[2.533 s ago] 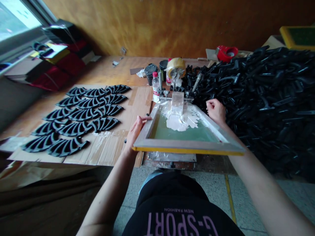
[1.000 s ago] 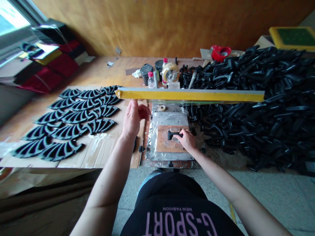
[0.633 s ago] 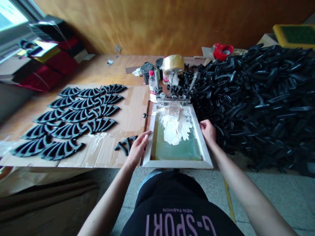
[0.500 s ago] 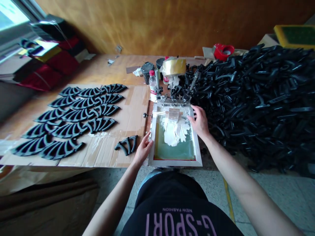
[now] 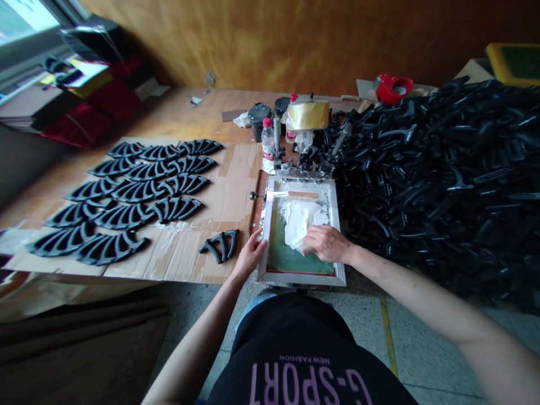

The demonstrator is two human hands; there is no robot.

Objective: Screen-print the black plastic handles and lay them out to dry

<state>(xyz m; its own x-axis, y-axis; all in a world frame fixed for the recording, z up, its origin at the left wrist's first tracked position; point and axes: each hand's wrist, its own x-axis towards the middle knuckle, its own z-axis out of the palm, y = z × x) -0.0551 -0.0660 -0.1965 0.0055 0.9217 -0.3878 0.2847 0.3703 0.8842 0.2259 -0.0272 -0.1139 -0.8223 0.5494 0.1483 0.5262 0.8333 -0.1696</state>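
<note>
A screen-printing frame (image 5: 340, 225) lies flat in front of me, its green mesh (image 5: 280, 256) partly covered with thick white ink (image 5: 297, 222). My left hand (image 5: 250, 256) holds the frame's left edge. Over the mesh, my right hand (image 5: 327, 243) is closed at the lower end of the ink, on a squeegee that its fingers and the ink mostly hide. A strip with a wooden end (image 5: 304, 194) lies across the top of the frame. Left of my left hand, a black ribbed part (image 5: 219, 246) rests on cardboard.
Rows of black ribbed parts (image 5: 130, 188) lie on the cardboard sheet (image 5: 234, 180). A large heap of black parts (image 5: 442, 191) is on the right. Behind the frame stand a bottle (image 5: 268, 140), dark tubs (image 5: 259, 118) and a yellow tape roll (image 5: 307, 114). A red tape dispenser (image 5: 392, 88) sits farther back.
My right hand has moved from the frame's right edge onto the mesh and closed on the squeegee, now nearer me. The ink has shifted. My left hand stays at the left edge.
</note>
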